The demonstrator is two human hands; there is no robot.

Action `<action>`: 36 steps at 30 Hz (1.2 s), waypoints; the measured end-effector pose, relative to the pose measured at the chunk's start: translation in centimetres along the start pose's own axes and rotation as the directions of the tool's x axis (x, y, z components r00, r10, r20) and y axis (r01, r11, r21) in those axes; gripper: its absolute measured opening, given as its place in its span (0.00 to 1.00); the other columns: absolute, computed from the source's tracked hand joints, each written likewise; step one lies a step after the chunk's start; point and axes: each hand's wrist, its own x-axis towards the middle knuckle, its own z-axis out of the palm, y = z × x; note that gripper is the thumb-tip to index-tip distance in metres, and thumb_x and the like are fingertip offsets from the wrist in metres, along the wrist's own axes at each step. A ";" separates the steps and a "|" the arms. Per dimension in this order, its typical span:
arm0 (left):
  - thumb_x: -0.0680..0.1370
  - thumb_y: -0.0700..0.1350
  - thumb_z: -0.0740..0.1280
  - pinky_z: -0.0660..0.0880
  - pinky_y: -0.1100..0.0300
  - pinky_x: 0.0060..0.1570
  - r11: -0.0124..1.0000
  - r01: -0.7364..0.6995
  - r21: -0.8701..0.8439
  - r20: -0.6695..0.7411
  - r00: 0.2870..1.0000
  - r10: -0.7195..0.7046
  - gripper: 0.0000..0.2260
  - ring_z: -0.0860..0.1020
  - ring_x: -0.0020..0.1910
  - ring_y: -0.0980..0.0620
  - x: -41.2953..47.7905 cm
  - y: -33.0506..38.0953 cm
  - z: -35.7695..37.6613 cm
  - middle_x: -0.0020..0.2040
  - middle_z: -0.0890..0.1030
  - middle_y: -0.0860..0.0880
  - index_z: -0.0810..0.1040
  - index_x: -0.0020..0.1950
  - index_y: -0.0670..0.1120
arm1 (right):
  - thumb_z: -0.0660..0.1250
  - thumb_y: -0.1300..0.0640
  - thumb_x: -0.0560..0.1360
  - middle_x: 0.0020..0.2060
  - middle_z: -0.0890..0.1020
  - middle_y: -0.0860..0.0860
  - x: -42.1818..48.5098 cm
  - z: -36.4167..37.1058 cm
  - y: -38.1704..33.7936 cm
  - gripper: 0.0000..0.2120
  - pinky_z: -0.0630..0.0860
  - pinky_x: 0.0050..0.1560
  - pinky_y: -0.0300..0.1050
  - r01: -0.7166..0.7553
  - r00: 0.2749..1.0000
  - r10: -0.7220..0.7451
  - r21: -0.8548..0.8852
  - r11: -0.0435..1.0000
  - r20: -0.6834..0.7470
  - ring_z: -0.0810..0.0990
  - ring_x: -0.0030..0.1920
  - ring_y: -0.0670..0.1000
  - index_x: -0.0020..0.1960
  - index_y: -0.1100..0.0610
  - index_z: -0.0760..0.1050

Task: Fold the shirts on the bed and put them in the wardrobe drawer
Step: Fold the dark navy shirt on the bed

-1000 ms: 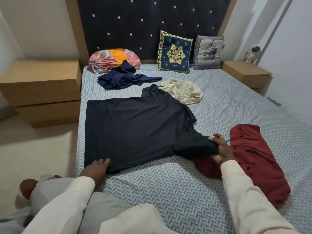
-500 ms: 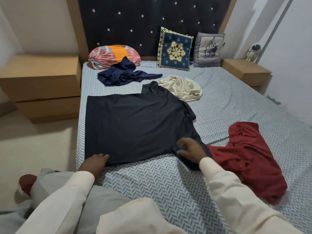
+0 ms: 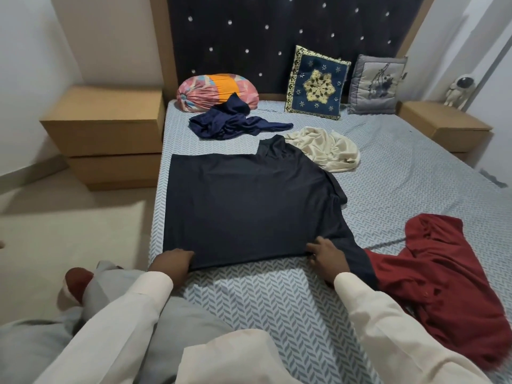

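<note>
The dark shirt [image 3: 249, 206] is lying spread flat on the left half of the bed [image 3: 415, 167], its left side running just inside the mattress edge and its near hem facing the person. The left hand [image 3: 173, 260] is gripping the near-left corner of that hem, fingers curled around the cloth. The right hand [image 3: 328, 259] is resting on the hem's right end, fingers fairly straight and spread on the fabric, the sleeve trailing out beneath the wrist. That sleeve is touching the red shirt [image 3: 443, 273], which is lying crumpled to the right. A cream shirt [image 3: 324, 151] is touching the far shoulder, and a blue shirt [image 3: 230, 123] is lying bunched beyond the collar. Bare sheet is lying open before the hem and across the far right.
</note>
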 end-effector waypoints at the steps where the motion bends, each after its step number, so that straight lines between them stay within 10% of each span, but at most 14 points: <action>1: 0.76 0.45 0.60 0.74 0.54 0.55 1.000 0.004 0.010 0.016 1.000 -0.004 0.14 0.78 0.58 0.44 0.0 -0.2 0.0 0.59 0.78 0.46 0.75 0.60 0.52 | 0.65 0.54 0.73 0.53 0.73 0.50 0.0 0.0 0.1 0.17 0.72 0.46 0.46 -0.004 0.999 0.005 -0.019 1.000 0.050 0.73 0.58 0.54 0.61 0.44 0.75; 7: 0.74 0.44 0.64 0.75 0.55 0.54 0.998 0.013 0.061 0.142 0.990 -0.021 0.14 0.78 0.56 0.46 0.0 -1.4 -0.8 0.58 0.78 0.46 0.78 0.59 0.52 | 0.66 0.42 0.70 0.51 0.73 0.49 0.9 0.7 -0.4 0.17 0.65 0.46 0.47 0.119 0.993 -0.115 -0.137 0.983 0.035 0.72 0.55 0.54 0.57 0.45 0.75; 12: 0.69 0.46 0.72 0.75 0.62 0.47 0.961 0.104 -0.257 0.189 0.980 -0.055 0.04 0.80 0.50 0.50 1.2 -3.5 -1.8 0.47 0.82 0.51 0.80 0.41 0.53 | 0.65 0.45 0.69 0.45 0.77 0.45 3.0 0.1 -0.4 0.09 0.70 0.47 0.47 0.087 0.996 -0.087 0.107 0.990 -0.004 0.76 0.51 0.52 0.48 0.45 0.77; 19: 0.75 0.45 0.72 0.70 0.60 0.39 0.507 0.189 -0.841 -0.003 0.936 -0.353 0.06 0.78 0.42 0.48 6.1 -7.2 -2.6 0.38 0.81 0.48 0.78 0.39 0.48 | 0.68 0.53 0.72 0.38 0.81 0.46 11.0 -2.9 -1.9 0.05 0.77 0.46 0.48 -0.062 0.989 0.118 0.482 0.874 -0.086 0.80 0.41 0.51 0.42 0.45 0.73; 26: 0.79 0.49 0.65 0.69 0.55 0.46 0.390 0.239 -0.889 -0.058 0.787 -0.615 0.10 0.77 0.53 0.39 13.1 -7.0 -3.1 0.52 0.81 0.41 0.75 0.52 0.42 | 0.65 0.49 0.77 0.47 0.83 0.51 19.9 -3.2 -3.4 0.05 0.75 0.53 0.49 -0.168 0.983 0.180 0.446 0.879 0.015 0.80 0.50 0.56 0.51 0.48 0.77; 32: 0.79 0.52 0.64 0.73 0.51 0.46 0.535 0.369 -0.760 -0.105 0.743 -0.661 0.12 0.78 0.51 0.37 16.2 -7.2 -2.7 0.53 0.80 0.40 0.73 0.55 0.44 | 0.63 0.50 0.78 0.50 0.83 0.53 23.1 -1.9 -4.1 0.08 0.73 0.51 0.48 -0.213 0.976 0.216 0.405 0.889 0.041 0.80 0.53 0.58 0.53 0.50 0.77; 36: 0.75 0.46 0.69 0.72 0.45 0.49 0.735 0.379 -0.562 -0.378 0.673 -0.636 0.16 0.73 0.53 0.37 16.2 -5.9 -2.4 0.56 0.74 0.40 0.71 0.60 0.44 | 0.66 0.45 0.75 0.55 0.79 0.54 22.1 -1.8 -4.9 0.15 0.73 0.56 0.56 -0.201 0.966 0.249 0.393 0.897 -0.073 0.76 0.58 0.59 0.58 0.51 0.74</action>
